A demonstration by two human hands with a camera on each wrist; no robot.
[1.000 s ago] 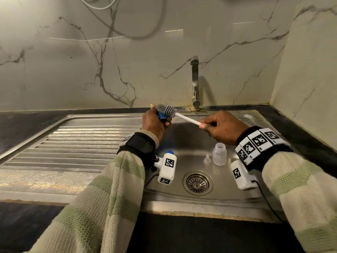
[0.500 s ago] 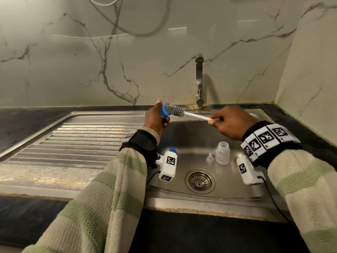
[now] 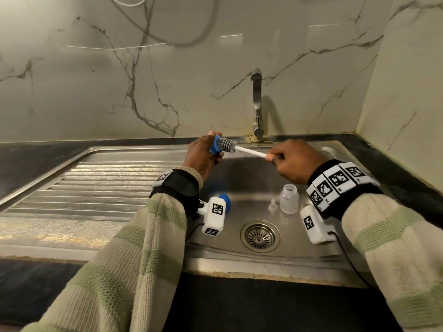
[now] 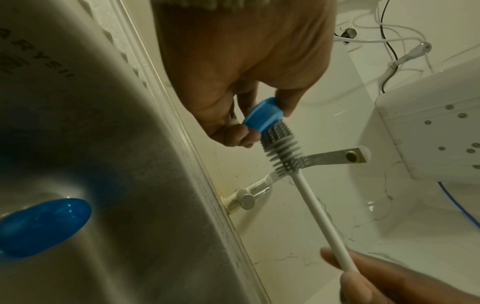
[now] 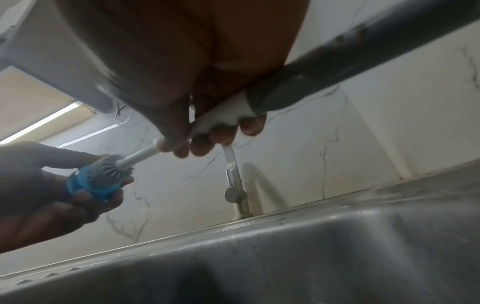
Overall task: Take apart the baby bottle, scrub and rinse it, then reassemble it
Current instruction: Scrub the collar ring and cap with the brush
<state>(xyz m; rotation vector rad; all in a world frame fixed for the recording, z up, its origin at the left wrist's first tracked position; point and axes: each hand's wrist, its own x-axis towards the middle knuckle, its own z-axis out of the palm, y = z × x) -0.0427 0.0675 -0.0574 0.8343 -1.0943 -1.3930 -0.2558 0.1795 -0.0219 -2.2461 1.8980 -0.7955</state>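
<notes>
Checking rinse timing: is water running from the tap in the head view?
No. The tap shows no stream below its spout, while the right hand works the brush in the blue ring.

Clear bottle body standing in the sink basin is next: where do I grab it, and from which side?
Grip the bottle body around its wider lower barrel, coming from its right. It stands upright, mouth open, and the small nipple sits close on its left, so that side is crowded.

Left hand (image 3: 203,153) curled gripping, right hand (image 3: 293,160) pinching, both hands raised
</notes>
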